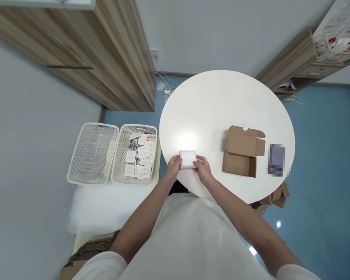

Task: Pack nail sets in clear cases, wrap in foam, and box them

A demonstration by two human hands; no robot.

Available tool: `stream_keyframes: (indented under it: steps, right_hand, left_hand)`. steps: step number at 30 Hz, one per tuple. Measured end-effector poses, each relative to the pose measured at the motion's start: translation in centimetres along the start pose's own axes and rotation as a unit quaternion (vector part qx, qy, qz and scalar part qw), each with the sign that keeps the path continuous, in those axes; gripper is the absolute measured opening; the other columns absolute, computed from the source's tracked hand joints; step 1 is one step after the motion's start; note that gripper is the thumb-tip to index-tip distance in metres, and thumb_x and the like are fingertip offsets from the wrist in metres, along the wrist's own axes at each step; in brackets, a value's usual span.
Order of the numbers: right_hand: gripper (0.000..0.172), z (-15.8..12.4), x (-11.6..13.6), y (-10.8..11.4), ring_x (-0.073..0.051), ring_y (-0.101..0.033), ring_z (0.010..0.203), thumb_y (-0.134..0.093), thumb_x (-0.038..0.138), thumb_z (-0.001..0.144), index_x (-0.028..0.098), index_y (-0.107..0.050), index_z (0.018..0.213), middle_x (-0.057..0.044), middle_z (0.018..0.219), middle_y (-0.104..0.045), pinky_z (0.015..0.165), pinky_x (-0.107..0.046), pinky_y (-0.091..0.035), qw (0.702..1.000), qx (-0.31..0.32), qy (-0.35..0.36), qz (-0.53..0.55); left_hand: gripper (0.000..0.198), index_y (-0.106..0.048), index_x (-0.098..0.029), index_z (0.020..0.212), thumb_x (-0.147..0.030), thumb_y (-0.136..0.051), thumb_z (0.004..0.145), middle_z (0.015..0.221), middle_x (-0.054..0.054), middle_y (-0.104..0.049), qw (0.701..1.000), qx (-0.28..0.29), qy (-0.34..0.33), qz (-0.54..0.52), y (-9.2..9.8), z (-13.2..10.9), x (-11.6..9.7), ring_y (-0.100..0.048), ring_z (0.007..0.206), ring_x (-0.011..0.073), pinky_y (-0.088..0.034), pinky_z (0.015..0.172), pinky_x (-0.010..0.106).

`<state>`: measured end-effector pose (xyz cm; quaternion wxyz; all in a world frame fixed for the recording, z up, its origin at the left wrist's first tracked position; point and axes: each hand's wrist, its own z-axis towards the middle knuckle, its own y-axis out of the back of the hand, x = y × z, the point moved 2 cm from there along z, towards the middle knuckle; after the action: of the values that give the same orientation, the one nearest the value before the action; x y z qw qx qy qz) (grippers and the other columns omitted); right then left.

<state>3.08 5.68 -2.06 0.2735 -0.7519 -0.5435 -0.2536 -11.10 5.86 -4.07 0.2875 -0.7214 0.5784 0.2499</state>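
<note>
Between my two hands is a small white wrapped packet (pixel 188 159), held near the front edge of the round white table (pixel 218 101). My left hand (pixel 174 166) pinches its left side, thumb on top. On the opposite side, my right hand (pixel 202 169) grips the packet's right edge with thumb and fingers. What the white wrapping contains is hidden. To the right of my hands stands a brown cardboard box (pixel 240 151) with its lid folded back; its inside shows bare cardboard.
A blurred purple item (pixel 276 160) lies right of the box. At left, one white basket (pixel 72 171) holds clear plastic pieces and another basket (pixel 116 171) holds printed cards. White sheets (pixel 102 208) lie below them. Folded cardboard boxes (pixel 277 196) sit beneath the table's right edge.
</note>
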Motion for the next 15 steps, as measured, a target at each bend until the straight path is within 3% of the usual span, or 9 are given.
stream_keyframes:
  steps: [5,11,15]
  right_hand:
    - [0.035,-2.7,1.4,3.1,-0.016,-0.058,0.078,-0.063,0.029,0.060,0.024,-0.048,0.091,-0.002,0.092,-0.060,0.072,-0.034,-0.046,0.997,0.030,0.076,-0.007]
    - [0.046,-5.2,3.1,9.2,-0.016,-0.058,0.081,-0.064,0.030,0.061,0.026,-0.043,0.102,-0.003,0.102,-0.058,0.075,-0.034,-0.045,0.992,0.021,0.126,0.014]
    - [0.039,-5.9,3.9,13.5,-0.017,-0.058,0.086,-0.067,0.030,0.060,0.023,-0.048,0.094,-0.004,0.096,-0.060,0.079,-0.034,-0.044,0.990,0.026,0.132,0.050]
  left_hand:
    - [0.038,-0.046,-0.018,0.111,-0.032,-0.048,0.076,0.100,0.008,-0.061,0.999,0.009,-0.038,0.011,-3.0,-3.2,0.0,-0.060,0.079,0.0167,-0.048,0.064,0.028]
    - [0.038,-0.051,-0.020,0.108,-0.042,-0.048,0.077,0.101,0.007,-0.061,0.992,0.076,-0.094,0.047,-9.1,-5.7,-0.3,-0.058,0.086,0.0174,-0.046,0.067,0.027]
    - [0.043,-0.053,-0.018,0.104,-0.045,-0.056,0.072,0.102,0.008,-0.061,0.986,0.119,-0.096,0.063,-13.0,-6.4,0.3,-0.058,0.087,0.0182,-0.044,0.069,0.027]
